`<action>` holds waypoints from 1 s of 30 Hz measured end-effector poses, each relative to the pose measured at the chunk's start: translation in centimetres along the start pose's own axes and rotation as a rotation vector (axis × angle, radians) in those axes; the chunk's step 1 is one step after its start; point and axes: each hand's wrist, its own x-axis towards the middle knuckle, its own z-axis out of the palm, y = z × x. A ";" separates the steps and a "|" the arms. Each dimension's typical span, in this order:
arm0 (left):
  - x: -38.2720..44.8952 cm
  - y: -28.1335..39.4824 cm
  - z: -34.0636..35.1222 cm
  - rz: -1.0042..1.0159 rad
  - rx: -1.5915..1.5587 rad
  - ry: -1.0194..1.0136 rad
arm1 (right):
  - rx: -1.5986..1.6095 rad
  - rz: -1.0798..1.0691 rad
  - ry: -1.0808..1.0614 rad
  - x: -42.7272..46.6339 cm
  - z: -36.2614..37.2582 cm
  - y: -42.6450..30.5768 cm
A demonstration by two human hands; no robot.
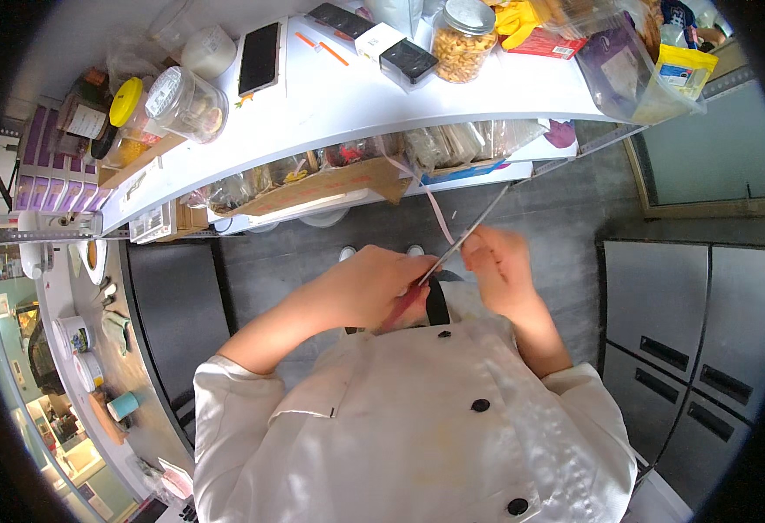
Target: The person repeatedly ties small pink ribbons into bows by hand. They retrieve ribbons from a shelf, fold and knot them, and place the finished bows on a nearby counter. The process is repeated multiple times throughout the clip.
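Note:
My left hand (382,278) is closed around the lower end of a long, thin metal blade (484,214), which slants up to the right. Something dark red (403,307) shows under its fingers; whether this is the handle cannot be told. My right hand (503,265), slightly blurred, is curled beside the middle of the blade. A pale pink ribbon (436,210) runs down from the shelf under the worktop and meets the blade at the right fingertips, which appear to pinch it. Both hands are in front of my body, above the floor.
Ahead is a white worktop (330,108) bearing a phone (259,59), a jar of nuts (464,42), black boxes and plastic jars. Bagged goods in a cardboard box (324,186) fill the shelf below. Grey cabinets (657,294) stand right; a counter (127,366) runs along the left.

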 end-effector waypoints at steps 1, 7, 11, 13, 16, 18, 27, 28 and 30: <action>0.1 -0.1 0.0 -0.007 -0.023 -0.002 | -0.013 -0.015 -0.019 0.0 0.2 0.0; -0.7 -0.6 -0.3 -0.052 -0.016 -0.088 | -0.081 -0.096 -0.104 -0.1 1.6 0.4; -2.2 -2.1 -1.0 -0.319 -0.111 0.052 | -0.124 -0.191 -0.357 -1.2 4.2 0.7; -3.3 -3.9 -1.6 -0.277 0.068 0.180 | -0.102 -0.165 -0.437 -1.7 5.8 1.2; -7.5 -7.1 -1.9 -0.009 0.212 0.310 | -0.115 -0.031 -0.411 -1.2 6.6 3.0; -12.6 -9.2 -2.5 -0.232 0.343 0.360 | -0.123 0.029 -0.355 -1.2 6.4 4.2; -31.8 -18.3 -13.6 -0.805 0.527 0.681 | 0.033 0.354 -0.197 -0.1 8.5 6.8; -32.5 -19.5 -15.1 -0.768 0.604 0.669 | 0.039 0.310 -0.196 0.2 8.9 6.7; -33.3 -21.8 -18.0 -0.822 0.640 0.561 | 0.034 0.287 -0.175 0.8 9.5 6.2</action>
